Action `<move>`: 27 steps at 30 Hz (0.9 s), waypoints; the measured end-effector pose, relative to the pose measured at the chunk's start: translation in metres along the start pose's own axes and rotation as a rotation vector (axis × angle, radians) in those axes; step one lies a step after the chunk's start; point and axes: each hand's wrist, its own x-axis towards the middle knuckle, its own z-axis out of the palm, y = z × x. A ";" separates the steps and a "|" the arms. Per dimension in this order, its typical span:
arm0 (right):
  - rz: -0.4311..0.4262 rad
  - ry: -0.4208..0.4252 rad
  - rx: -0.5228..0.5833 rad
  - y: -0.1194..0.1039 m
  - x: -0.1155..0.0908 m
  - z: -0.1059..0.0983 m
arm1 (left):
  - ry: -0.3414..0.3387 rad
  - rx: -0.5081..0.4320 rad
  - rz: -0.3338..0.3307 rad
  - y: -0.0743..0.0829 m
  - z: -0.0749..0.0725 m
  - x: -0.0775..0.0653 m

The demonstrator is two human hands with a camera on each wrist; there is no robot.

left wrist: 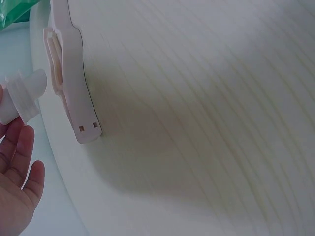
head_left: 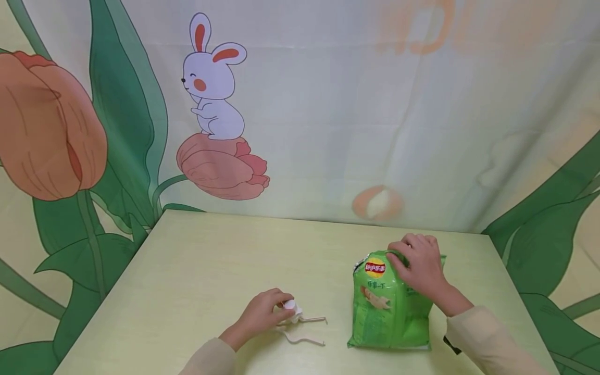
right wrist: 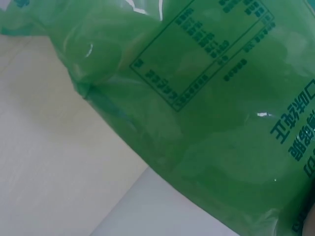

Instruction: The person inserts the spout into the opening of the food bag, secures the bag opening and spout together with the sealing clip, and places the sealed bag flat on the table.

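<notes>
My left hand point(head_left: 259, 315) pinches a small white plastic spout piece point(left wrist: 22, 98) between thumb and fingers, low over the table. Beside it lies a long white bag clip point(left wrist: 76, 83), seen in the head view as thin pale arms point(head_left: 304, 341) stretching right from the fingertips. A green Lay's chip bag point(head_left: 375, 323) stands upright on the right half of the table, its printed front facing me. My right hand point(head_left: 419, 265) grips this bag at its top right. The bag's green side fills most of the right wrist view, where the fingers are mostly hidden.
The pale yellow table point(head_left: 225, 250) reaches back to a hanging cloth point(head_left: 319, 130) printed with a rabbit and tulips. A small dark object point(head_left: 452, 345) shows beside the right sleeve point(head_left: 487, 338), partly covered by it.
</notes>
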 end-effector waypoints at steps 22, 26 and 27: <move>-0.070 0.041 0.096 -0.003 0.013 -0.017 | 0.033 -0.001 0.018 -0.001 0.001 0.001; -0.081 0.017 0.096 -0.005 0.013 -0.019 | 0.050 0.000 0.026 0.004 0.000 0.002; -0.086 0.013 0.097 -0.005 0.013 -0.019 | 0.059 0.000 0.028 0.006 -0.001 0.002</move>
